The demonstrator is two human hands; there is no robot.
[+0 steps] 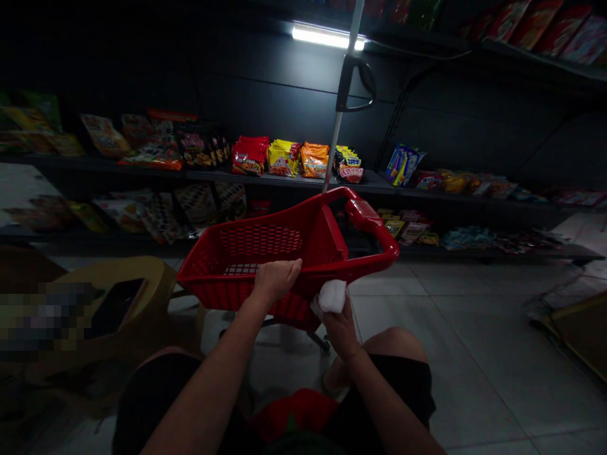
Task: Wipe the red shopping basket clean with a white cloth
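White cloth [332, 296] lies gripped in right fingers [348, 313] — left fingers [290, 270] clasp the basket rim [327, 270].

V. dim o/all; tube light [327, 36] glares nr top ctr; edges dark, blurry, w/ distortion.

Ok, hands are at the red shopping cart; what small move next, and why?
Probably a light wipe along the red shopping cart's near side: the right hand holds a white cloth beside it, while the left hand has its grip on the near rim.
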